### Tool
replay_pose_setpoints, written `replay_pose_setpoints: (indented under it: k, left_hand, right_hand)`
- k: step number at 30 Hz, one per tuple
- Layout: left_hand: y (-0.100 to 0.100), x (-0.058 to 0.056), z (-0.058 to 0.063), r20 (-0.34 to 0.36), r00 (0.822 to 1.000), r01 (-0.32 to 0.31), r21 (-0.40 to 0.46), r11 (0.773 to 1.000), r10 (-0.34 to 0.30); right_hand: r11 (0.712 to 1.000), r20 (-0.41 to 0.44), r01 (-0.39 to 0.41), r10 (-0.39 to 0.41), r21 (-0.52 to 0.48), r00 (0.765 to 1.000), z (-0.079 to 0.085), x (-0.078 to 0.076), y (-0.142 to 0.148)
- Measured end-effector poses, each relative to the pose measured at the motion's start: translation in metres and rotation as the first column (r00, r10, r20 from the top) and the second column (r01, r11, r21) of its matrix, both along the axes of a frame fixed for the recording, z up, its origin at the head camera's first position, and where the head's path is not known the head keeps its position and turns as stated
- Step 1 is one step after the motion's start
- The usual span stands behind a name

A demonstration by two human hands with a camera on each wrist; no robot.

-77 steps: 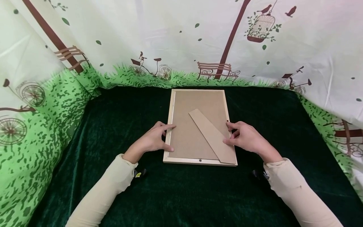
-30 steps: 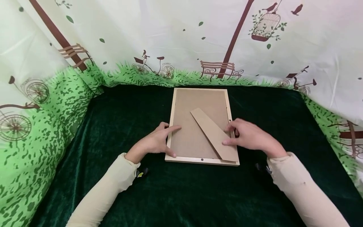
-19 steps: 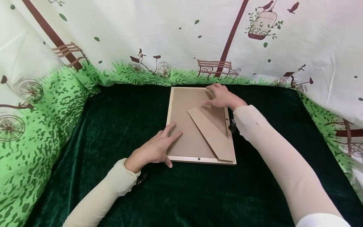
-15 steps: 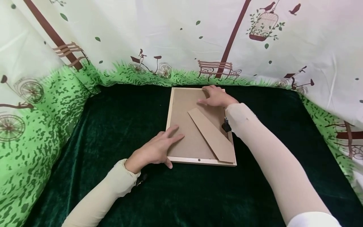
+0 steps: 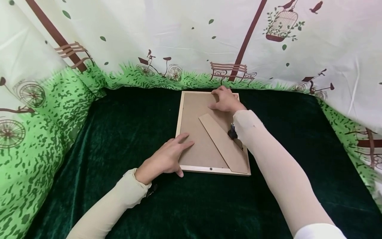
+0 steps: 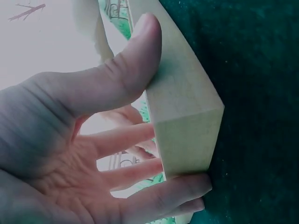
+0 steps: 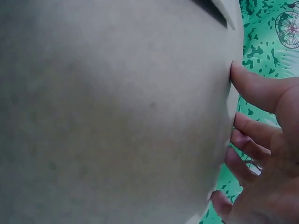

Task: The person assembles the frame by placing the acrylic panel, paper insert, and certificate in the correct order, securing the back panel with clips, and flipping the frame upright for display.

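A wooden picture frame lies face down, its brown backing board upward. A tapered easel leg slants across the board to the near right corner. My left hand spreads over the near left corner, two fingertips reaching onto the board. In the left wrist view its thumb lies along the frame's near side, with other fingers by the adjoining side. At the far edge my right hand rests thumb and bent fingertips on the board and rail. In the right wrist view those fingertips touch the board.
Dark green velvet cloth covers the table under the frame. Behind it hangs a white curtain printed with bicycles, benches and green grass, close to the frame's far edge. A small black wrist camera overlaps the frame's right side.
My right hand has left the easel leg's edge on the right and moved to the frame's far edge. The left hand has shifted slightly nearer, its thumb now past the near edge.
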State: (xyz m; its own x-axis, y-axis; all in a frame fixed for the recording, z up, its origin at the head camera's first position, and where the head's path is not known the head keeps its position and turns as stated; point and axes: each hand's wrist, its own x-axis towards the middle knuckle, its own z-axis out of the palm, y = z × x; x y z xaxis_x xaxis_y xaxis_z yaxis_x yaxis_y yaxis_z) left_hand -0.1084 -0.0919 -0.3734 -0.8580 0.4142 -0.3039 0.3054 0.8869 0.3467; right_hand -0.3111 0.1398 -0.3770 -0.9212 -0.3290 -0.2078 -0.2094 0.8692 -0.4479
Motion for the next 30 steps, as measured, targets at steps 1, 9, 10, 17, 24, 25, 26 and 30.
replay_pose_setpoints:
  k: [1, 9, 10, 17, 24, 25, 26, 30]
  left_hand:
    - [0.001, 0.000, 0.000, 0.001, 1.000, 0.001, -0.001, 1.000, -0.001]
    - [0.001, -0.002, 0.000, 0.009, 0.999, 0.035, -0.033, 0.999, -0.035]
    - [0.001, -0.002, 0.000, 0.010, 0.999, 0.039, -0.040, 0.998, -0.039]
    - [0.000, -0.002, 0.000, 0.028, 0.999, 0.028, -0.037, 0.999, -0.027]
    - [0.003, -0.001, 0.000, 0.037, 0.999, -0.023, -0.017, 1.000, 0.023]
    - [0.003, -0.002, 0.000, 0.038, 0.999, -0.029, -0.017, 0.999, 0.029]
    - [0.004, -0.002, 0.000, 0.040, 0.999, -0.036, -0.017, 0.999, 0.036]
    - [0.005, -0.003, 0.000, 0.052, 0.997, -0.049, -0.024, 0.999, 0.050]
  right_hand:
    - [1.000, -0.001, 0.000, 0.000, 0.002, 1.000, 0.000, 0.001, 0.000]
    - [0.998, 0.031, -0.017, 0.015, 0.065, 0.999, 0.005, 0.002, 0.002]
    - [0.997, 0.040, -0.023, 0.021, 0.067, 0.999, 0.005, 0.000, 0.000]
    - [1.000, 0.115, -0.019, 0.019, -0.006, 0.993, 0.007, -0.007, -0.016]
    - [1.000, 0.119, 0.014, -0.012, -0.021, 0.993, 0.004, -0.012, -0.023]
    - [0.999, 0.118, 0.014, -0.011, -0.030, 0.993, 0.004, -0.013, -0.023]
    - [0.999, 0.117, 0.014, -0.010, -0.038, 0.993, 0.005, -0.014, -0.023]
    - [0.998, 0.112, 0.007, 0.000, -0.064, 0.994, 0.005, -0.016, -0.021]
